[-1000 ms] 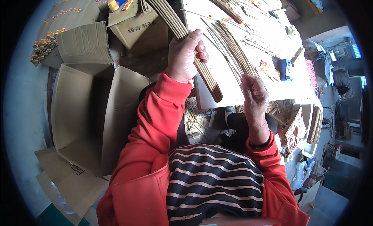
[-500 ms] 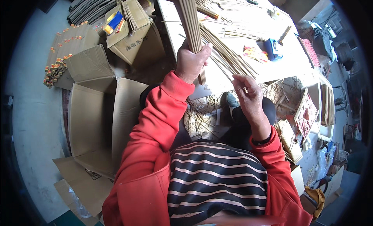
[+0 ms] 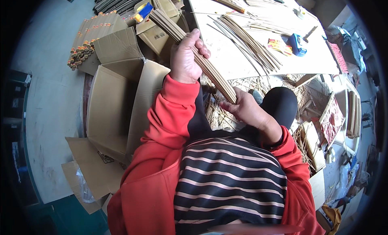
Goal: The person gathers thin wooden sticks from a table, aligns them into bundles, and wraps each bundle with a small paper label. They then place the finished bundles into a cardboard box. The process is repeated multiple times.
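A bundle of thin brown incense sticks (image 3: 211, 71) slants across in front of me, its upper end toward the left and its lower end above my lap. My left hand (image 3: 187, 59) is closed around the middle of the bundle. At the lower end, my right hand (image 3: 251, 109) holds the stick tips between thumb and fingers. On the white table (image 3: 218, 45) beyond, a loose spread of similar sticks (image 3: 250, 43) lies fanned out, apart from both hands.
An open cardboard box (image 3: 109, 105) stands at my left, with stacked wrapped rolls (image 3: 91, 39) behind it. A blue tape-measure-like object (image 3: 298, 45) and red-yellow packets (image 3: 279, 47) lie on the table. Broken sticks (image 3: 218, 109) litter the floor below. At right is a white tray (image 3: 351, 145).
The bundle has tilted from nearly upright to a slant and come lower, off the table edge. My right hand has moved from beside the loose sticks to the bundle's lower end.
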Demonstrator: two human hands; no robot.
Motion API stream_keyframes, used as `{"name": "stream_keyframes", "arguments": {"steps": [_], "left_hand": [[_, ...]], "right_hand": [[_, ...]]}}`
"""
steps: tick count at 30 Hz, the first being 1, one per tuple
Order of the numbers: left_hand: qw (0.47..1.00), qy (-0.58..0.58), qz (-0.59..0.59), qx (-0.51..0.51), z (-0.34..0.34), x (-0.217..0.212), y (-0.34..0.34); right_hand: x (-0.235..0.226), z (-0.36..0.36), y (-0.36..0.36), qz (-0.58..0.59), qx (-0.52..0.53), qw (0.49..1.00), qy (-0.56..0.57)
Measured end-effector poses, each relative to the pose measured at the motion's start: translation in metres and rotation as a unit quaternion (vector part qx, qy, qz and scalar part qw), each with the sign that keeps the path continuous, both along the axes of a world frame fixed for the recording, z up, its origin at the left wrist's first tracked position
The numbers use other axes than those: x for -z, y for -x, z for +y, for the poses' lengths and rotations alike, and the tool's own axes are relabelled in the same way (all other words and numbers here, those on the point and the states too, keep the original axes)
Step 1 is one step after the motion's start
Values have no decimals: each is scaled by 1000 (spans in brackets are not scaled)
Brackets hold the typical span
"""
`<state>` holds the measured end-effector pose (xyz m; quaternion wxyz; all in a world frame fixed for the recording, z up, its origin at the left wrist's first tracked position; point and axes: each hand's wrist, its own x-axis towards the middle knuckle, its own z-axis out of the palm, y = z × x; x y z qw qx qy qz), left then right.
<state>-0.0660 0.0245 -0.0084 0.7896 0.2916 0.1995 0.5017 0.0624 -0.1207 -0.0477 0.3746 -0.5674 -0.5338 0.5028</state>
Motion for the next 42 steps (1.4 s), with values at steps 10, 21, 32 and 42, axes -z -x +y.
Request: {"name": "stream_keyframes", "arguments": {"steps": [10, 21, 32, 42], "left_hand": [[999, 15, 28, -30, -16, -5, 13], [999, -2, 14, 33, -50, -5, 6], [969, -41, -122, 210, -28, 12, 10], [988, 65, -63, 128, -27, 47, -2]], "right_hand": [[-4, -25, 15, -57, -2, 997, 46], [-8, -38, 9, -203, -50, 973, -93], [-17, -24, 24, 274, -76, 949, 138], [6, 10, 14, 231, -55, 948, 212]]}}
